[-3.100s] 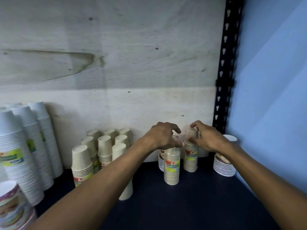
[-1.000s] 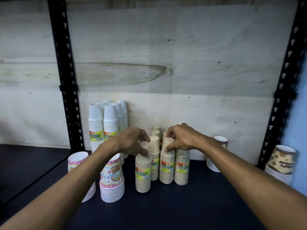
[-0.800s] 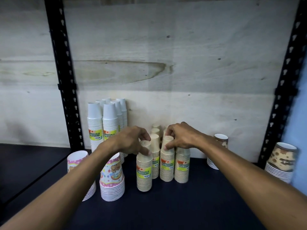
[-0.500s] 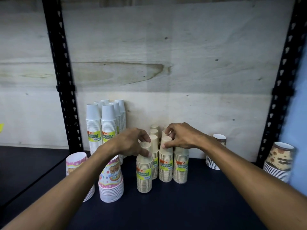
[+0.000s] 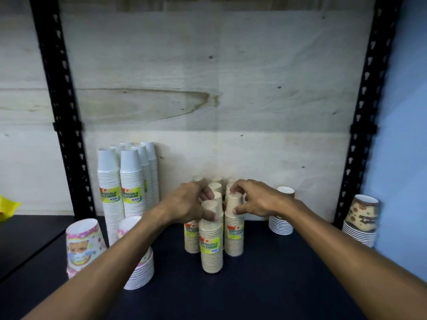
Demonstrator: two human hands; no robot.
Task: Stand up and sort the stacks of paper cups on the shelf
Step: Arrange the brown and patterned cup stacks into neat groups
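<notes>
Where my left forearm crosses the frame, it hides much of the pink patterned stack [image 5: 138,269] on the dark shelf [image 5: 277,285], and I cannot make out how many beige stacks stand behind my hands, since only a few blurred tops show near the plywood back panel [image 5: 208,65]. My left hand [image 5: 187,204] curls round the top of the front beige stack [image 5: 211,248], fingers and thumb gripping its uppermost cup. My right hand [image 5: 256,200] pinches the top of the beige stack beside it [image 5: 234,234], thumb at the front. Both stacks stand upright, long axis vertical, cups inverted with flat bases up, ribbed by their nested rims, each with a yellow-green label whose print is too soft to read fully. Tall white stacks [image 5: 120,192] stand upright at the left by the black slotted post [image 5: 67,135]. A low stack with a brown print [image 5: 280,222] sits right of my hand, and a brown patterned stack [image 5: 361,220] is partly cut by the right post.
</notes>
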